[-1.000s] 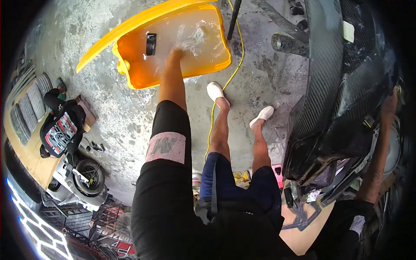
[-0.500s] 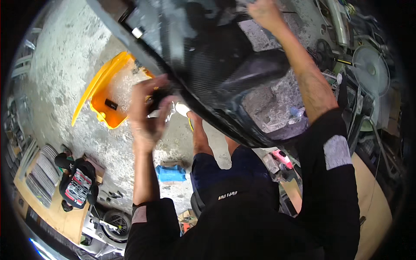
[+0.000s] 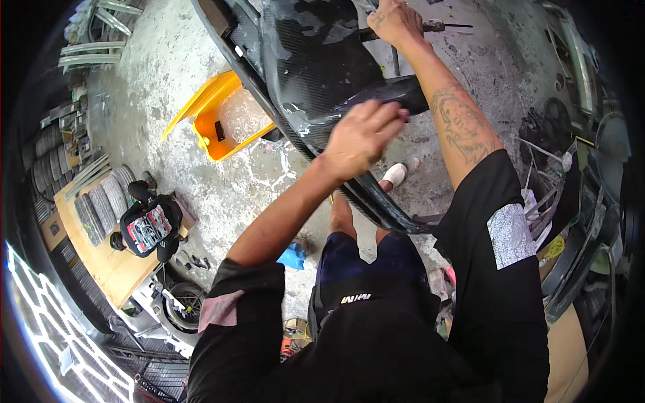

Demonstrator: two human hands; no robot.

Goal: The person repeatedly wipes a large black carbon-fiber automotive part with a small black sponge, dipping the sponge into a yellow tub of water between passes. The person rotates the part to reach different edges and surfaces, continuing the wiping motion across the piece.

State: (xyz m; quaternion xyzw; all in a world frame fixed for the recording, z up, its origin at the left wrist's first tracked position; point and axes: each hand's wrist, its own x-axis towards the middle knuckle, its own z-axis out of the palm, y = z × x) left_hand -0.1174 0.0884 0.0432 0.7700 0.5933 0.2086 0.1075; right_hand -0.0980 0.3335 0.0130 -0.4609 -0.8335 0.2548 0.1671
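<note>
A large glossy black carbon-fibre panel (image 3: 316, 64) with a raised rim slants in front of me, running from the top of the view down toward my legs. My right hand (image 3: 398, 25) is closed at its far right edge; the fingertips are partly hidden. Over the panel's lower part is my left hand (image 3: 363, 138), its fingers stretched out and slightly blurred by motion. Whether the palm touches the surface I cannot tell. Nothing shows in the left hand.
On the floor to the left lies a yellow-orange shell (image 3: 222, 114). A person in a black printed top (image 3: 151, 225) is beside a wooden board (image 3: 107, 269) and tyres (image 3: 101, 215). A blue packet (image 3: 292, 256) lies near my legs. Metal parts (image 3: 584, 235) crowd the right.
My left hand has swung right, from beside the panel's left rim to over its lower part. The view has shifted, and the panel appears smaller and farther off. My right hand stays at the panel's edge.
</note>
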